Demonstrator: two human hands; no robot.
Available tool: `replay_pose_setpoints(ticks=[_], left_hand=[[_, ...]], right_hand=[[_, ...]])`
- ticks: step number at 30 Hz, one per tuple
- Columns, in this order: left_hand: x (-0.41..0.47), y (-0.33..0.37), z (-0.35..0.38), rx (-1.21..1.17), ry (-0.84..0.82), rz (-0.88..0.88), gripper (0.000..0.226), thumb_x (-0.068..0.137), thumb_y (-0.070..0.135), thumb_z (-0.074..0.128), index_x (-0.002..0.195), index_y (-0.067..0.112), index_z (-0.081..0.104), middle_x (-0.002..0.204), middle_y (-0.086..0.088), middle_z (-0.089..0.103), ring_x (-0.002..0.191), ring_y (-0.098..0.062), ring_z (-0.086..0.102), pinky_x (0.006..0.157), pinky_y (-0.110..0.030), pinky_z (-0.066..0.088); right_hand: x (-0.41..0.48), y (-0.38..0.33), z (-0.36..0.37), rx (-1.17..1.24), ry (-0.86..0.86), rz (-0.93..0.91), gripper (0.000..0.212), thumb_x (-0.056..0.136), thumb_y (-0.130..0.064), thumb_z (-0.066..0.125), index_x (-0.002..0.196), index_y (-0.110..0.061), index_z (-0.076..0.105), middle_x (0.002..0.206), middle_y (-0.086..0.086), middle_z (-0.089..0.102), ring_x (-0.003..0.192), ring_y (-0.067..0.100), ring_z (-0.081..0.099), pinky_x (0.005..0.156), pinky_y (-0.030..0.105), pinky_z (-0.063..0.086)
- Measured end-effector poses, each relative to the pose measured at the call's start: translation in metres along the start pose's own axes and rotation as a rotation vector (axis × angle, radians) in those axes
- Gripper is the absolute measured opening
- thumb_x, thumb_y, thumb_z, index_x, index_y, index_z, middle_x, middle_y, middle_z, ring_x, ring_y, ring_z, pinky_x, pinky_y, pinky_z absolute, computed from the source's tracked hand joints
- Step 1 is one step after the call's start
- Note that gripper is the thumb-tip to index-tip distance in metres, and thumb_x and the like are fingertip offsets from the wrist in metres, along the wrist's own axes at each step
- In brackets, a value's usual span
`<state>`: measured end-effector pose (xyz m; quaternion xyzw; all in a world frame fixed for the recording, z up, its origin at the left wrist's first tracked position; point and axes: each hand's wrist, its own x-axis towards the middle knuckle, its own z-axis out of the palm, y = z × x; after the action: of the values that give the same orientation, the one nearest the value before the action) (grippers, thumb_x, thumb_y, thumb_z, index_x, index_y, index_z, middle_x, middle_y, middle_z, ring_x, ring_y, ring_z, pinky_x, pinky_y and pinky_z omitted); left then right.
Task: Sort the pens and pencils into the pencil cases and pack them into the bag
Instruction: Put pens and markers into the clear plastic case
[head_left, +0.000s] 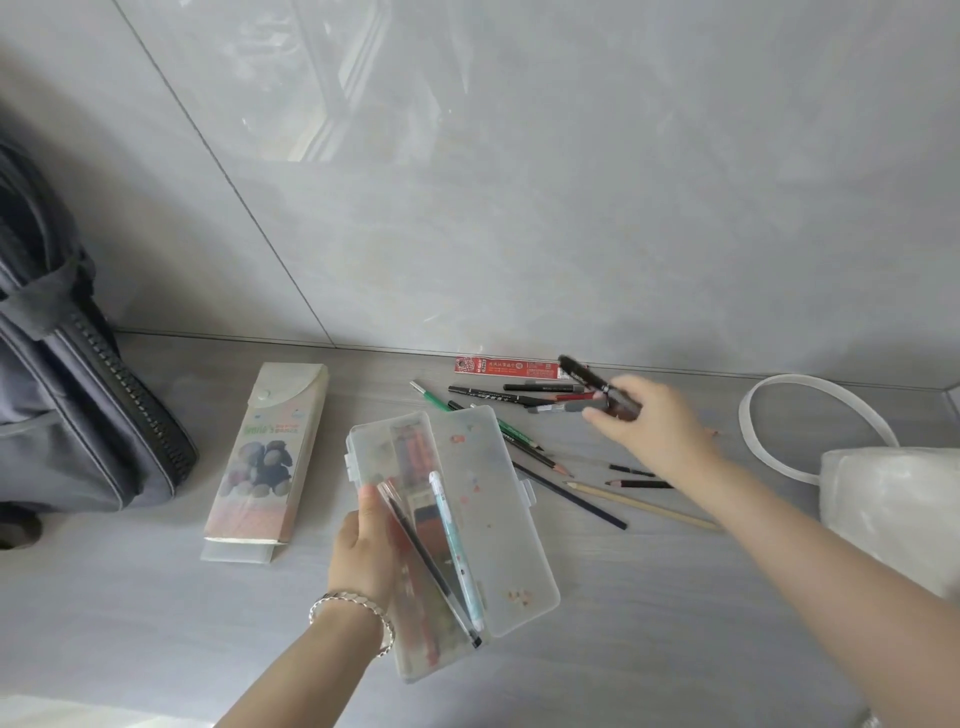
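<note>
A clear plastic pencil case (498, 519) lies open in the middle of the grey table, lid folded to the right. My left hand (363, 551) grips its left half, where a black pen (426, 561), a light blue pen (454, 545) and red-orange pencils rest. My right hand (644, 426) hovers over the loose pile of pens and pencils (524, 415) near the wall, closed on a black marker (597, 384). A second, printed pencil case (270, 457) lies shut to the left. The grey bag (67, 410) stands at the far left, its zip open.
A red refill box (506, 366) lies against the wall behind the pile. Several pencils (623, 499) lie scattered right of the clear case. A translucent white bag with a loop handle (883, 493) sits at the right edge. The grey wall rises just behind the table.
</note>
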<state>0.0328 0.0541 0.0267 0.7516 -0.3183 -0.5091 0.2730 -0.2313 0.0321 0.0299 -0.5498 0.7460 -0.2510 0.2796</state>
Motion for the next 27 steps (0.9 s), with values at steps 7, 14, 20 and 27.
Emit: replay_pose_setpoints(ticks=[7,14,20,27], left_hand=[[-0.007,0.002,0.008,0.015,-0.041,-0.002,0.045,0.095,0.049,0.024,0.099,0.013,0.05,0.097,-0.007,0.055,0.082,-0.022,0.051,0.079,-0.028,0.031],[-0.01,-0.002,0.021,0.035,-0.116,-0.011,0.064,0.091,0.057,0.025,0.124,0.011,0.055,0.121,-0.013,0.06,0.111,-0.03,0.056,0.099,-0.039,0.041],[-0.016,0.007,0.027,0.055,-0.161,-0.007,0.052,0.087,0.053,0.046,0.104,0.006,0.06,0.099,-0.014,0.067,0.095,-0.03,0.063,0.092,-0.044,0.049],[-0.021,0.009,0.034,0.074,-0.157,0.041,0.039,0.082,0.045,0.061,0.088,0.007,0.054,0.081,-0.008,0.057,0.069,-0.02,0.054,0.063,-0.028,0.043]], right_hand=[[-0.047,-0.093,-0.026,0.629,-0.071,-0.04,0.008,0.079,-0.012,0.069,0.079,-0.005,0.064,0.051,-0.007,0.06,0.047,-0.001,0.051,0.047,0.006,0.038],[-0.08,-0.101,0.044,0.373,-0.273,0.018,0.018,0.075,-0.025,0.073,0.075,-0.013,0.059,0.064,-0.002,0.065,0.06,0.012,0.062,0.064,0.028,0.051],[-0.091,-0.087,0.06,0.244,-0.038,-0.033,0.035,0.088,-0.03,0.059,0.121,-0.019,0.054,0.113,-0.006,0.055,0.097,0.001,0.047,0.081,0.005,0.033],[-0.096,-0.072,0.049,0.371,-0.071,0.163,0.032,0.093,-0.027,0.049,0.123,-0.019,0.057,0.111,-0.003,0.063,0.099,0.008,0.057,0.087,0.02,0.042]])
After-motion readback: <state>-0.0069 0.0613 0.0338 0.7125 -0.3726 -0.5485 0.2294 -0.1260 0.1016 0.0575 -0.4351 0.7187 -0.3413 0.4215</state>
